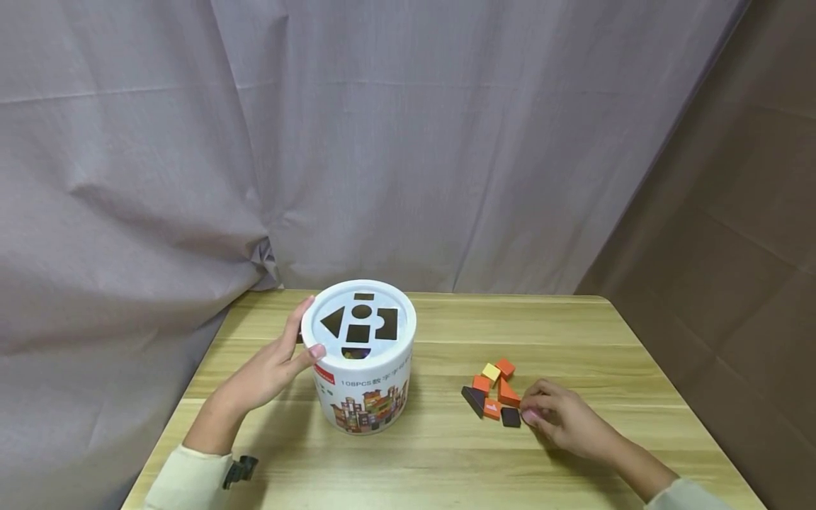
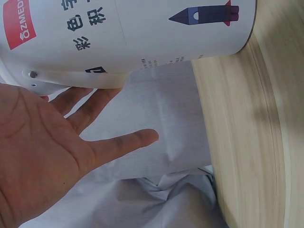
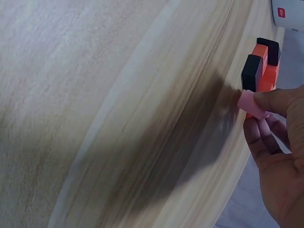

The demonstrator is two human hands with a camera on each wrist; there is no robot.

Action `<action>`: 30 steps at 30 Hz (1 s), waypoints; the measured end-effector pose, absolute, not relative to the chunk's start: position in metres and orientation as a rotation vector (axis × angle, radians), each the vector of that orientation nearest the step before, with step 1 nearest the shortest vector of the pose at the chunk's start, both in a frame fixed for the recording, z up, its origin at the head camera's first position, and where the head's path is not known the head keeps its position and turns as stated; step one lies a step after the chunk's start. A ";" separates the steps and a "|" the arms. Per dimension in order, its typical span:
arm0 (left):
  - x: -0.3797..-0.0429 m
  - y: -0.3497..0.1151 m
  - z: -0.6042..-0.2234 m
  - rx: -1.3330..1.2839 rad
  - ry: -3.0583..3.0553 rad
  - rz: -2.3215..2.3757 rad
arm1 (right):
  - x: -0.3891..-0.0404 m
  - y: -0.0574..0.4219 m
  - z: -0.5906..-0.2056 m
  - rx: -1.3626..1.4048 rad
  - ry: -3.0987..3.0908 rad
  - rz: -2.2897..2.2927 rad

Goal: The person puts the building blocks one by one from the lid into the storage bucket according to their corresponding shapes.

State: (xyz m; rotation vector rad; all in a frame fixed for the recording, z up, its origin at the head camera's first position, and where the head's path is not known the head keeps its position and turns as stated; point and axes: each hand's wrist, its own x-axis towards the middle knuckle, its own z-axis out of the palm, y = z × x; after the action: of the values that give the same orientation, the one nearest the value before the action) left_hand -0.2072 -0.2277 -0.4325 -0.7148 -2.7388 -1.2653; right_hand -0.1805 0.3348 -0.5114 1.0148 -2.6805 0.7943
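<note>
A white toy-block bucket (image 1: 372,382) with a shape-cutout lid (image 1: 376,347) stands left of the table's middle. My left hand (image 1: 274,368) rests against its upper left side, thumb over the lid's rim. In the left wrist view the fingers (image 2: 90,109) are fairly straight, and one sticks out away from the bucket. My right hand (image 1: 567,418) pinches a small pink block (image 3: 252,104) between thumb and fingers, close beside a cluster of wooden blocks. The nearest ones are a dark square block (image 1: 511,417) and an orange triangular block (image 1: 507,393).
Also in the cluster are a yellow block (image 1: 491,372), a dark triangular block (image 1: 474,401), an orange block with a pale mark (image 1: 492,409) and other orange ones. The wooden table (image 1: 440,467) has grey curtain (image 1: 408,177) behind it.
</note>
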 end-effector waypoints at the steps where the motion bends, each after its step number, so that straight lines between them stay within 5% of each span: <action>1: -0.207 -0.228 -0.432 -0.714 -2.739 -1.269 | -0.180 0.334 -0.511 1.008 -2.680 0.793; 30: -0.209 -0.226 -0.432 -0.730 -2.712 -1.278 | -0.186 0.292 -0.435 1.041 -2.470 0.802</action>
State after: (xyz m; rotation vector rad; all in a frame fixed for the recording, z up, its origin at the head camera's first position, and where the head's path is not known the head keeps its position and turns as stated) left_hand -0.2085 -0.2261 -0.4324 -0.7304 -2.7119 -1.2778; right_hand -0.1855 0.2924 -0.4346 1.0412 -2.4705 0.8019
